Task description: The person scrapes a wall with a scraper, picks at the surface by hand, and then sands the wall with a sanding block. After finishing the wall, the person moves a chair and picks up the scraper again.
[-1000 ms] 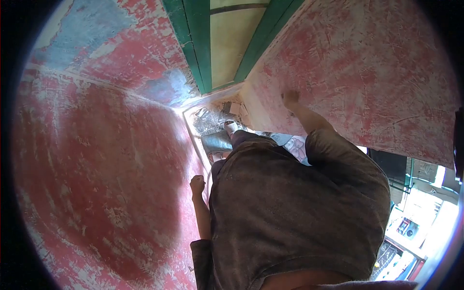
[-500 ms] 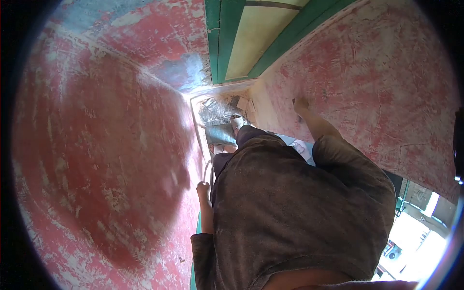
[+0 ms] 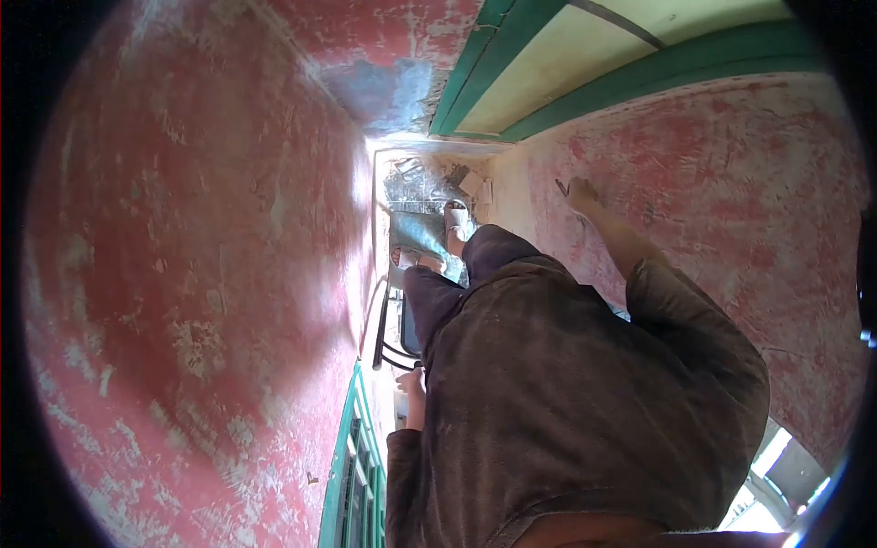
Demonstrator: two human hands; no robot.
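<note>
My right hand [image 3: 582,195] is raised near the scraped red wall [image 3: 722,183] on the right. Its fingers are closed round a small dark tool [image 3: 562,187], too small to identify. Low on the left, my left hand [image 3: 412,381] is beside the black tubular frame of a chair [image 3: 393,352]; its fingers are too small to read, and whether it touches the frame is unclear. My sandalled feet [image 3: 456,217] stand on a grey surface above the debris-strewn floor.
Another patchy red wall [image 3: 210,247] rises close on the left, with a green window frame [image 3: 354,447] low in it. A green-framed panel [image 3: 548,68] is at the top. Broken pieces [image 3: 472,183] lie in the corner beyond my feet.
The view has shifted, bringing the chair frame and green window into sight on the left. My right hand's small tool shows more clearly. My left hand appears lower, by the chair frame.
</note>
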